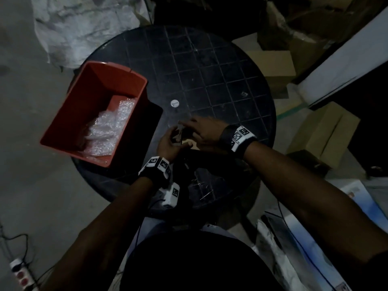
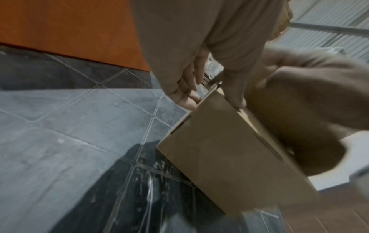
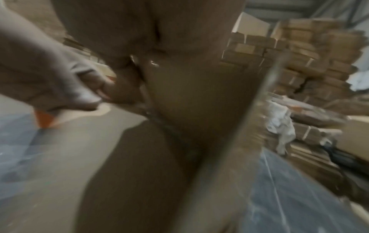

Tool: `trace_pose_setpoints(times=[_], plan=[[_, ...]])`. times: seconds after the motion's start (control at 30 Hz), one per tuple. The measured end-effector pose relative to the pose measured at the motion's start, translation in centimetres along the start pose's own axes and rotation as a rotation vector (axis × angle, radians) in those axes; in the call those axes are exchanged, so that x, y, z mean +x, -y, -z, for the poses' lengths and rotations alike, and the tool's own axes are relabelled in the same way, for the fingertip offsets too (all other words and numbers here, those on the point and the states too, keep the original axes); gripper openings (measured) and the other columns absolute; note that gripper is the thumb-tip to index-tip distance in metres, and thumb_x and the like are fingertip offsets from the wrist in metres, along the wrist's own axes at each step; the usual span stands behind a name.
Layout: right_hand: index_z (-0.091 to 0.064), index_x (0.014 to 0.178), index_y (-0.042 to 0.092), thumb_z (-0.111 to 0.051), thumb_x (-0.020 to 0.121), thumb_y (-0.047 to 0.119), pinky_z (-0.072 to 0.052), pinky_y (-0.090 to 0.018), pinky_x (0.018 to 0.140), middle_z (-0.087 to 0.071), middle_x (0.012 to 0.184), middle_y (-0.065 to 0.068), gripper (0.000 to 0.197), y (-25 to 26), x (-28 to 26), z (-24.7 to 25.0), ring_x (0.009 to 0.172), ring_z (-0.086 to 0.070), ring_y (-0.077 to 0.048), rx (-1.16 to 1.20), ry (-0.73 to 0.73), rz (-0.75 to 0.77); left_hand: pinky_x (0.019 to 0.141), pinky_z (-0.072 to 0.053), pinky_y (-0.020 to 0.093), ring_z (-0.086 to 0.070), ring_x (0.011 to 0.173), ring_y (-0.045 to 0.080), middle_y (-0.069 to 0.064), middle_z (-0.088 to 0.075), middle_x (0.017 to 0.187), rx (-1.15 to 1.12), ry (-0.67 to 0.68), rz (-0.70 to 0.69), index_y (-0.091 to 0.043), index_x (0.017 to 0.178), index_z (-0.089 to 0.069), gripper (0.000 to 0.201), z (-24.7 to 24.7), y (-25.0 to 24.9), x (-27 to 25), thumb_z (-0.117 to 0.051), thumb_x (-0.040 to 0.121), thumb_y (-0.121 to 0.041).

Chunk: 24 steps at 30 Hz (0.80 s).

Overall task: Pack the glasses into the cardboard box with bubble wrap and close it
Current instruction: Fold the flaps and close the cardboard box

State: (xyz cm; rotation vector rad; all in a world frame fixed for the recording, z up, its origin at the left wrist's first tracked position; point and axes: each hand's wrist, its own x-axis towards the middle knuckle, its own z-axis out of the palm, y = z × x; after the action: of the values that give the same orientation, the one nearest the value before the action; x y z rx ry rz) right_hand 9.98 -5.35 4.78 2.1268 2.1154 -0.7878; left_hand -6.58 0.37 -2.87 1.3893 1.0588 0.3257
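Left hand (image 2: 199,52): cardboard box (image 2: 229,154) gripped at top edge | right hand (image 2: 295,88): box flap held | desk (image 1: 210,66): red bin (image 1: 100,85) of bubble wrap (image 1: 107,131) beside.

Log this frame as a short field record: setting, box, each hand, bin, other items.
setting: round dark table with a grid top, dim light
box: small cardboard box on the table, both hands on it; whether it is closed cannot be told
left hand: holds the box's top end, fingers reaching past its edge
right hand: on top of the box
bin: red bin on the table's left side, bubble wrap inside
other: cardboard boxes on the floor to the right
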Motion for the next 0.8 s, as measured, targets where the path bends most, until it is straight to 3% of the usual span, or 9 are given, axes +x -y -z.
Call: trace_pose_setpoints(times=[0.13,0.23,0.3,0.4,0.5,0.6,0.67,0.8], plan=[[-0.044,0.142,0.018,-0.044,0.094,0.026,-0.048,-0.046,0.089,-0.051,0.129,-0.02,0.049,-0.6,0.6,1.3,0.11,-0.055,-0.04,0.088,0.003,0.02,0.076,-0.052,0.013,-0.065,0.101,0.014,0.004,-0.067,0.116,0.132,0.017,-0.052,-0.011,0.128,-0.055,0.07,0.2,0.1,0.0,-0.086,0.067,-0.025],[-0.053,0.133,0.015,-0.043,0.09,0.028,-0.048,-0.047,0.092,-0.052,0.127,-0.019,0.046,-0.5,0.4,0.1,0.113,-0.053,-0.036,0.175,-0.02,0.043,0.074,-0.053,0.019,-0.067,0.089,0.012,-0.001,-0.07,0.106,0.257,-0.058,-0.098,-0.015,0.117,-0.064,0.058,0.1,0.0,-0.8,-0.083,0.069,-0.04],[-0.056,0.128,0.016,-0.034,0.084,0.042,-0.047,-0.047,0.094,-0.054,0.126,-0.016,0.055,-0.2,0.2,-0.1,0.115,-0.052,-0.032,0.242,-0.052,0.05,0.069,-0.052,0.019,-0.068,0.081,0.012,-0.001,-0.071,0.102,0.322,-0.093,-0.135,-0.015,0.113,-0.066,0.05,0.0,0.1,-1.4,-0.08,0.072,-0.04],[-0.059,0.125,0.008,-0.031,0.078,0.044,-0.046,-0.044,0.097,-0.056,0.127,-0.02,0.066,-0.3,0.2,0.8,0.116,-0.054,-0.035,0.32,-0.067,0.045,0.069,-0.055,0.02,-0.068,0.079,0.009,-0.003,-0.069,0.104,0.364,-0.031,-0.2,-0.019,0.119,-0.064,0.051,0.5,0.6,-1.9,-0.079,0.075,-0.039],[-0.059,0.124,0.003,-0.043,0.083,0.031,-0.045,-0.044,0.094,-0.059,0.125,-0.022,0.052,-0.3,0.2,1.9,0.114,-0.055,-0.037,0.295,-0.044,0.054,0.072,-0.056,0.022,-0.068,0.082,0.007,-0.002,-0.068,0.114,0.4,0.019,-0.228,-0.019,0.125,-0.061,0.057,1.0,0.7,-1.7,-0.079,0.075,-0.039],[-0.061,0.12,0.004,-0.047,0.085,0.024,-0.047,-0.044,0.092,-0.063,0.12,-0.016,0.043,-0.6,0.1,2.3,0.109,-0.059,-0.033,0.371,-0.052,0.061,0.066,-0.048,0.006,-0.066,0.083,0.008,0.001,-0.067,0.113,0.387,0.036,-0.202,-0.016,0.126,-0.06,0.057,0.9,0.2,-1.4,-0.079,0.076,-0.034],[-0.062,0.118,0.003,-0.044,0.084,0.022,-0.047,-0.044,0.092,-0.065,0.118,-0.015,0.043,-0.8,0.1,2.7,0.107,-0.06,-0.031,0.407,-0.062,0.055,0.064,-0.045,0.001,-0.066,0.085,0.009,0.001,-0.066,0.113,0.371,0.045,-0.185,-0.015,0.128,-0.06,0.057,0.9,0.1,-1.2,-0.079,0.076,-0.031],[-0.061,0.121,-0.002,-0.047,0.089,0.006,-0.045,-0.04,0.095,-0.063,0.122,-0.021,0.035,-1.2,0.0,3.2,0.112,-0.058,-0.033,0.439,-0.043,0.044,0.069,-0.051,0.009,-0.068,0.09,0.014,0.001,-0.065,0.117,0.339,0.067,-0.192,-0.02,0.128,-0.059,0.059,1.0,-0.1,-1.1,-0.081,0.075,-0.03]])
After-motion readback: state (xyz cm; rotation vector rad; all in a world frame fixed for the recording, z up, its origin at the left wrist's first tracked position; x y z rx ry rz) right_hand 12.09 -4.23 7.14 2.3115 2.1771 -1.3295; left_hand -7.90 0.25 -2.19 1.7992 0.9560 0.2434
